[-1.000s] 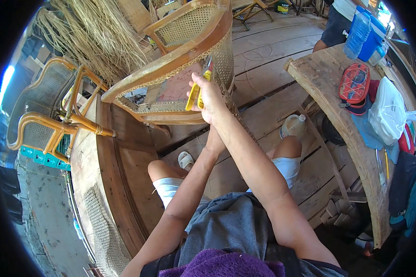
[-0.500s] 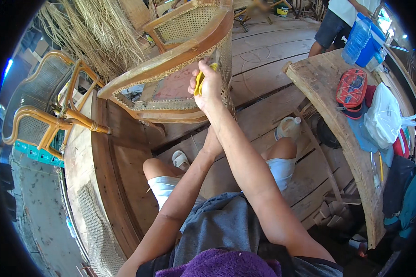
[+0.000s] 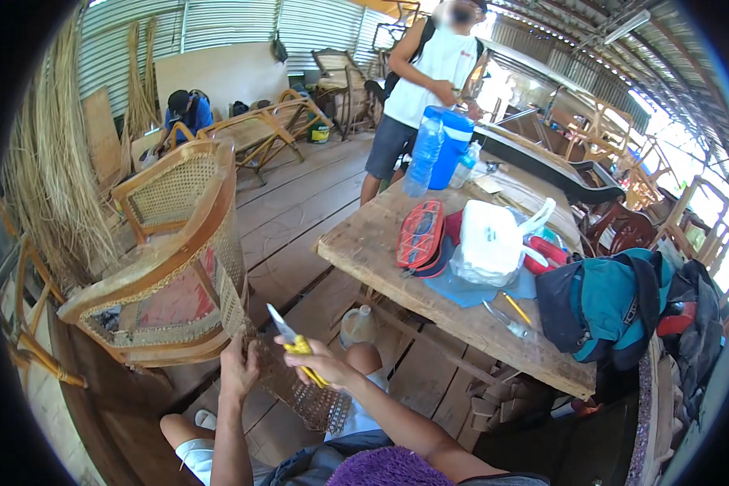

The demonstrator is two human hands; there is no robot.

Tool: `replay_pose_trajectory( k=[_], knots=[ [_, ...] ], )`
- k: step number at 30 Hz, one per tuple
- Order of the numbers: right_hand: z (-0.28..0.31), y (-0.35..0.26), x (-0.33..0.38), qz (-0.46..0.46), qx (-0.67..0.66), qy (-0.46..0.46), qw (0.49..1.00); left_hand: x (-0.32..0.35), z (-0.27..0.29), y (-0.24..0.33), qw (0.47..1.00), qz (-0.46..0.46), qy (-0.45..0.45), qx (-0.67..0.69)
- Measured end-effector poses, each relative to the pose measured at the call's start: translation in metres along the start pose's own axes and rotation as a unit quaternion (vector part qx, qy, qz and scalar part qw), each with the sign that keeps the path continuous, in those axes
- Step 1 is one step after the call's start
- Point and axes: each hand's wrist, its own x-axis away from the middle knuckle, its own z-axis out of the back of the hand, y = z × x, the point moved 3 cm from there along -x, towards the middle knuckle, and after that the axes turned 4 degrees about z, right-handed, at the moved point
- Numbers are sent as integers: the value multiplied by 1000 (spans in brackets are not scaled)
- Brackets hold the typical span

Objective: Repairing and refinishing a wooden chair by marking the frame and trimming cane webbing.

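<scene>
In my right hand (image 3: 320,362) is a pair of yellow-handled scissors (image 3: 283,326), its pointed blade up and away from me. My left hand (image 3: 239,368) is closed on the edge of a loose strip of woven cane webbing (image 3: 304,395). The strip runs from the chair's side down toward my lap. The wooden armchair (image 3: 198,263), with cane panels and a worn reddish seat, stands just beyond my left hand. The scissors are apart from the chair, to the right of the strip.
A wooden workbench (image 3: 364,235) on the right bears a blue water jug (image 3: 452,150), a red pouch (image 3: 420,235), a white plastic bag (image 3: 490,239) and a teal backpack (image 3: 607,304). Another person (image 3: 429,81) stands behind it. Cane strands (image 3: 57,154) hang at the left.
My view has swung up and right. My right hand has drawn back from the chair with the scissors, whose blade now shows. My left hand has moved up to the cane webbing.
</scene>
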Motion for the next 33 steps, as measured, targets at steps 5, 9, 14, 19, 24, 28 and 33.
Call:
replay_pose_trajectory(
  k=[5, 9, 14, 19, 24, 28, 33],
  knots=[
    [75, 50, 36, -99, 173, 177, 964, 2, 27, 44, 995, 78, -61, -32],
    [112, 89, 49, -137, 197, 212, 947, -15, 49, 85, 997, -9, -9, -81],
    [135, 110, 51, -124, 66, 221, 965, -63, 86, 125, 986, -104, 78, -105],
    [136, 110, 44, -125, 1, 186, 974, -147, 113, 140, 931, -176, 204, -245],
    [134, 111, 47, -106, -31, 182, 977, -188, 107, 112, 923, 3, 117, -366],
    [143, 116, 46, -97, -56, 170, 979, -190, 92, 102, 894, 56, 59, -442],
    [143, 119, 35, -79, -42, 203, 975, -182, 104, 94, 898, 104, 64, -422]
  ],
)
